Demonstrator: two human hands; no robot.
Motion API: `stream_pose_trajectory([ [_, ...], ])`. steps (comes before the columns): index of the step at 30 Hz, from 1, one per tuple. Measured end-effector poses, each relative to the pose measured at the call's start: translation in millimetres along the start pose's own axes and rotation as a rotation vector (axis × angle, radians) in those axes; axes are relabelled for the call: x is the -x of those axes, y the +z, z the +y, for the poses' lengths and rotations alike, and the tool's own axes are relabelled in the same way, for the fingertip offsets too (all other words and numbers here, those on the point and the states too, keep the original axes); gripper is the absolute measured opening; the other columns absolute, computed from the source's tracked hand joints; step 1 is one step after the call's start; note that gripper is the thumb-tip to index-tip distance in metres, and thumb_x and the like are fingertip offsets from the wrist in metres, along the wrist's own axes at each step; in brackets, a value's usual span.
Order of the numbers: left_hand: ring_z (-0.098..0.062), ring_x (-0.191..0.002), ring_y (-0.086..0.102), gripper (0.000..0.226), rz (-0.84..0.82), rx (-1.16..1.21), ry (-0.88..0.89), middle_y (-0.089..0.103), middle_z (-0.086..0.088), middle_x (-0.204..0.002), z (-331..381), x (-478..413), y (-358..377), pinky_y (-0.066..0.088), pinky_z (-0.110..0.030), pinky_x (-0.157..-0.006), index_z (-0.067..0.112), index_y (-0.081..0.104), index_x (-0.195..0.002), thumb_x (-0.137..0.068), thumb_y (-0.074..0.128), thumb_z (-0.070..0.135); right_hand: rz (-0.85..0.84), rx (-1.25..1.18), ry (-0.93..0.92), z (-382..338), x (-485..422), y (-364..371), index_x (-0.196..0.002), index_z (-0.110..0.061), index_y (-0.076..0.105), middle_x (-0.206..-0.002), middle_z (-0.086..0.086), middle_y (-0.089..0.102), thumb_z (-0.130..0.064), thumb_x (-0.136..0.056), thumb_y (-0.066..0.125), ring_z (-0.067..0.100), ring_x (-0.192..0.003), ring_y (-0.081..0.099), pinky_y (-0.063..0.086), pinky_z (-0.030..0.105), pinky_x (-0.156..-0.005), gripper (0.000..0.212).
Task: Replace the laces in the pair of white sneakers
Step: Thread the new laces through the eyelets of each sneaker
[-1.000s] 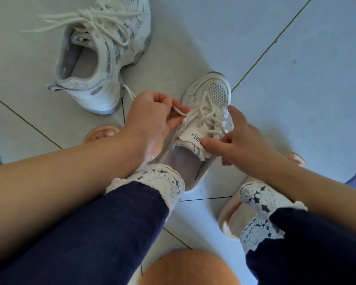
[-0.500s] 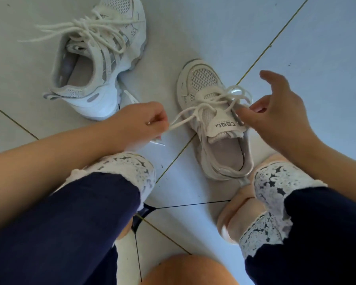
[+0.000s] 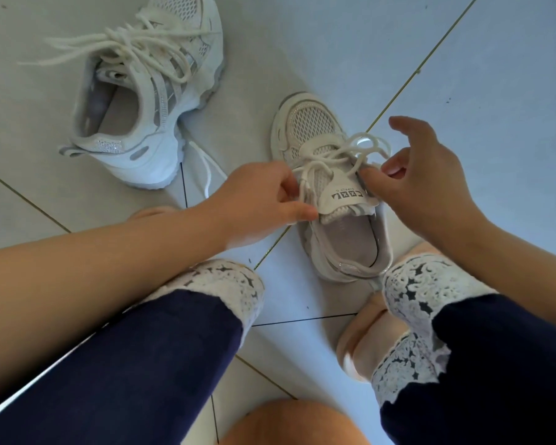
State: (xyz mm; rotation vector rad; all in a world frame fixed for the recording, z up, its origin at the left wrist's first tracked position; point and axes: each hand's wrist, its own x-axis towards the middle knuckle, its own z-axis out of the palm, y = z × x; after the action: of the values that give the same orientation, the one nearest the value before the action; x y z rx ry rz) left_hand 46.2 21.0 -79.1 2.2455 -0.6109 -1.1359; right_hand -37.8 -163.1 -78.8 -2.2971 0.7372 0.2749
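1. Tiled floor [image 3: 463,91]: both sneakers rest on it.
2. Far sneaker [image 3: 148,130]: upper left, laced, ends loose.
3. Near sneaker [image 3: 321,130]: centre, toe pointing away.
4. Right hand [image 3: 430,191]: thumb at right eyelets, fingers spread; hold on lace [image 3: 321,160] unclear.
5. Left hand [image 3: 257,203]: fingers pinch lace at left eyelets.

Pale grey floor tiles [image 3: 463,75] fill the view, and a thin brass-coloured seam [image 3: 424,64] runs on a slant through them, with a dark grout line [image 3: 302,319] lower down. Navy trouser legs come in from below, left [image 3: 126,364] and right [image 3: 495,364], each ending in a white lace cuff [image 3: 424,284]. There's a peach slipper [image 3: 360,335] under the right cuff, and a rounded orange shape [image 3: 296,422] at the bottom edge (can't tell what).
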Motion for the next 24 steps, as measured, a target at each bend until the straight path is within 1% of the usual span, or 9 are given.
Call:
stream_pose_trajectory([
  [3,0.005,-0.049,0.048,0.017,-0.063,0.108,0.090,0.057,0.015,-0.050,3.0,5.5,-5.7,0.035,-0.006,-0.049,0.017,0.061,-0.064,-0.077,0.070,0.022,0.008,0.006,-0.006,1.6,-0.9,-1.3,-0.135,-0.017,0.037,-0.071,-0.017,0.050,-0.029,-0.081,0.066,0.009,-0.076,0.051,0.032,0.016,-0.068,0.062],
  [6,0.005,-0.046,0.046,0.017,-0.029,0.167,0.049,0.054,0.017,-0.049,-6.2,17.8,-13.8,0.034,-0.005,-0.048,0.021,0.058,-0.060,-0.074,0.064,0.028,0.012,0.005,-0.014,2.0,-2.5,-1.2,-0.134,-0.017,0.038,-0.073,-0.017,0.051,-0.029,-0.081,0.066,0.009,-0.075,0.051,0.030,0.009,-0.062,0.062],
  [9,0.006,-0.060,0.054,0.019,0.012,0.177,-0.096,0.063,0.013,-0.065,-12.5,17.4,-14.7,0.041,-0.008,-0.057,0.022,0.059,-0.072,-0.078,0.059,0.041,0.002,0.016,-0.028,1.3,-1.9,0.3,-0.134,-0.018,0.038,-0.073,-0.016,0.051,-0.027,-0.082,0.065,-0.001,-0.070,0.049,0.030,0.006,-0.060,0.060],
  [11,-0.004,-0.077,0.059,0.028,-0.021,0.195,-0.137,0.066,0.007,-0.083,-8.5,8.0,-8.4,0.047,-0.022,-0.071,0.022,0.061,-0.083,-0.076,0.061,0.049,0.001,0.017,-0.034,1.3,-1.7,1.1,-0.134,-0.018,0.038,-0.073,-0.016,0.050,-0.027,-0.082,0.065,-0.005,-0.070,0.048,0.031,0.006,-0.060,0.059],
  [12,-0.005,-0.076,0.059,0.029,-0.032,0.209,-0.140,0.066,0.006,-0.083,-2.9,3.4,-4.5,0.048,-0.024,-0.071,0.021,0.062,-0.084,-0.075,0.063,0.049,0.002,0.020,-0.035,1.5,-1.4,1.2,-0.134,-0.018,0.038,-0.073,-0.016,0.050,-0.028,-0.082,0.065,-0.006,-0.070,0.047,0.031,0.006,-0.060,0.059],
  [16,0.003,-0.040,0.042,0.024,-0.053,0.295,-0.109,0.055,0.011,-0.046,9.0,-7.4,-2.0,0.035,-0.011,-0.044,0.008,0.062,-0.069,-0.077,0.071,0.029,0.010,0.022,-0.040,2.2,-1.3,-0.2,-0.133,-0.018,0.039,-0.073,-0.016,0.050,-0.027,-0.081,0.065,-0.005,-0.069,0.048,0.030,0.006,-0.060,0.058],
  [19,0.001,-0.037,0.039,0.015,-0.082,0.383,-0.135,0.054,0.010,-0.043,-1.6,-1.7,-10.6,0.033,-0.010,-0.040,0.010,0.063,-0.067,-0.078,0.070,0.018,0.019,0.019,-0.055,1.9,-1.7,0.0,-0.133,-0.018,0.039,-0.073,-0.013,0.052,-0.028,-0.080,0.065,-0.004,-0.070,0.049,0.031,0.008,-0.061,0.059],
  [22,0.002,-0.042,0.044,0.012,-0.156,0.454,-0.120,0.055,0.009,-0.049,-6.8,11.9,-20.8,0.036,-0.007,-0.045,0.011,0.064,-0.068,-0.079,0.067,0.010,0.021,0.015,-0.062,2.0,-2.2,1.0,-0.132,-0.018,0.039,-0.073,-0.014,0.053,-0.030,-0.080,0.066,-0.004,-0.071,0.050,0.030,0.008,-0.061,0.060],
  [24,-0.003,-0.059,0.055,0.012,-0.352,0.441,0.003,0.060,0.007,-0.064,-5.5,26.3,-32.7,0.045,-0.012,-0.060,0.016,0.066,-0.068,-0.079,0.068,0.011,0.014,0.012,-0.065,1.8,-1.0,2.0,-0.132,-0.018,0.039,-0.072,-0.014,0.053,-0.031,-0.079,0.067,-0.005,-0.070,0.050,0.031,0.007,-0.060,0.061],
])
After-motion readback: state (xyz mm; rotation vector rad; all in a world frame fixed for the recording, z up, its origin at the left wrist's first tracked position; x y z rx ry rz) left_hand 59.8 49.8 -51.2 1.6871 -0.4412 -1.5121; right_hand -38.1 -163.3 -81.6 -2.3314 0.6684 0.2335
